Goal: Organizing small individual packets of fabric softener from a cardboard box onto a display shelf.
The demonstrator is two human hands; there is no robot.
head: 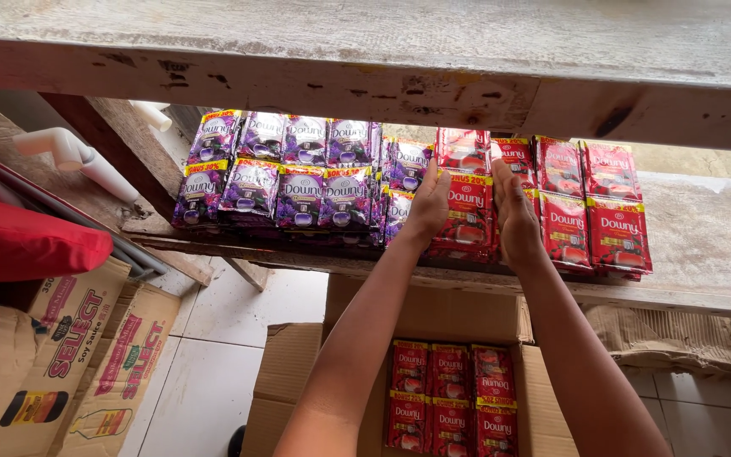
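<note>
While both arms reach up to the wooden shelf (704, 245), the left hand (427, 207) and right hand (513, 211) press flat-fingered against either side of a stack of red sachets (467, 211), gripping nothing else. Judged light, limp, slick film; best squeezed at the edges.

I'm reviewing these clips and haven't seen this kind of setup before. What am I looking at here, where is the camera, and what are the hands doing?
There is no machine: a person works with bare hands, filmed by a camera on their head looking down and forward. The left hand and right hand press on either side of a stack of red sachets on a rough wooden shelf. More red sachets lie to its right, and purple sachets fill the left part. Below, an open cardboard box on the tiled floor holds further red sachets. At left are printed cartons and a red bag.
</note>
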